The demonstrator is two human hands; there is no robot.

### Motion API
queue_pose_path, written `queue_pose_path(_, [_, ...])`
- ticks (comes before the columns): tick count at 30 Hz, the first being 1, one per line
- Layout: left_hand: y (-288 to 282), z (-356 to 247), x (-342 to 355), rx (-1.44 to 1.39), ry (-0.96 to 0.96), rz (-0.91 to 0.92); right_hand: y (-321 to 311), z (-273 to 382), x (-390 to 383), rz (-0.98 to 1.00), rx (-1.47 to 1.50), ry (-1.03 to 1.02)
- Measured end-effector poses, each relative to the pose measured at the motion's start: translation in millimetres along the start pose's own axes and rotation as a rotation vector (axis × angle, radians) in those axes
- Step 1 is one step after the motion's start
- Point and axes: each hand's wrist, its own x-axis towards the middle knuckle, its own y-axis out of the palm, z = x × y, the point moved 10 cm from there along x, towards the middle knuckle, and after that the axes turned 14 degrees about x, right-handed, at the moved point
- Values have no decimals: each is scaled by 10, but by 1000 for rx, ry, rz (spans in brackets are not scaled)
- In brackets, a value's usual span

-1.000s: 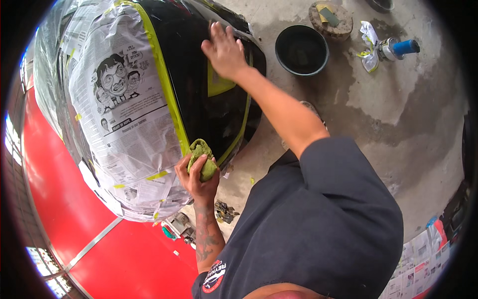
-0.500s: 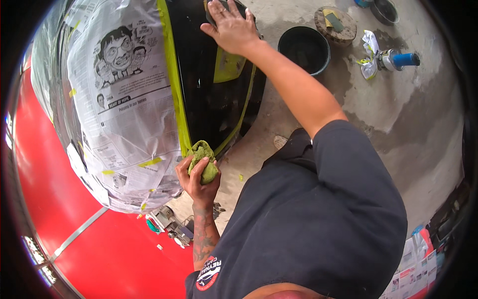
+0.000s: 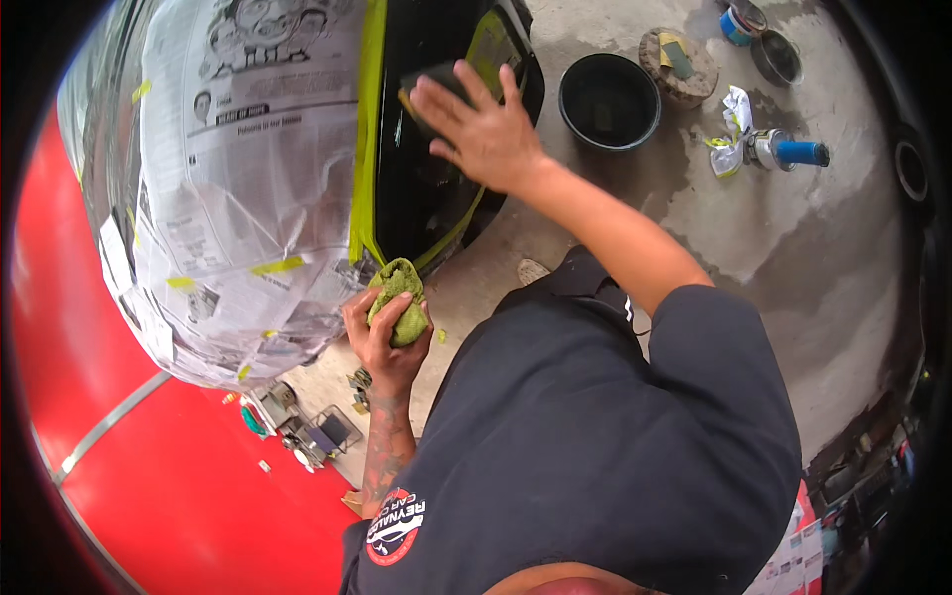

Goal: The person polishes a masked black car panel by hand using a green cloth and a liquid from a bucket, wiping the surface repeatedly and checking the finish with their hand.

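My right hand (image 3: 488, 139) lies with its fingers spread on a dark flat piece, likely a sheet of sandpaper (image 3: 446, 87), against the glossy black car panel (image 3: 412, 203). A yellowish edge shows at the sheet's left end; the rest is partly under my fingers. Bent round a green cloth (image 3: 397, 283), the fingers of my left hand (image 3: 382, 342) hold it bunched by the panel's near end. Yellow-green masking tape (image 3: 365, 129) lines the panel's left side, and newspaper (image 3: 268, 178) under clear plastic covers the bodywork beyond it.
Right of the panel, a black basin (image 3: 607, 139) of water stands on the wet concrete floor. Behind it is a round block (image 3: 699, 74) bearing small sheets. Farther right are a can with a blue roll (image 3: 801, 153), crumpled taped paper (image 3: 732, 129) and a dark bowl (image 3: 777, 58).
My right hand and the dark sheet have moved nearer along the panel. My left hand still grips the green cloth. The whole view has shifted slightly.
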Motion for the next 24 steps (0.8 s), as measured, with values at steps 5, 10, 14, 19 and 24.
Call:
queue_pose_path(5, [-114, 102, -310, -8, -76, -3, 21, 340, -105, 25, -33, -1])
queue_pose_path(10, [-68, 369, -784, -42, -187, -7, 460, 1028, -826, 221, 52, -171])
queue_pose_path(14, [-109, 480, -1083, -37, -228, 4, 329, 790, -528, 193, -97, -80])
queue_pose_path(19, [-125, 603, -1294, -18, -276, -19, 350, 1033, -564, 162, 49, 59])
queue_pose_path(24, [-105, 707, -1370, -63, -261, -53, 669, 1373, -1016, 194, -10, -113])
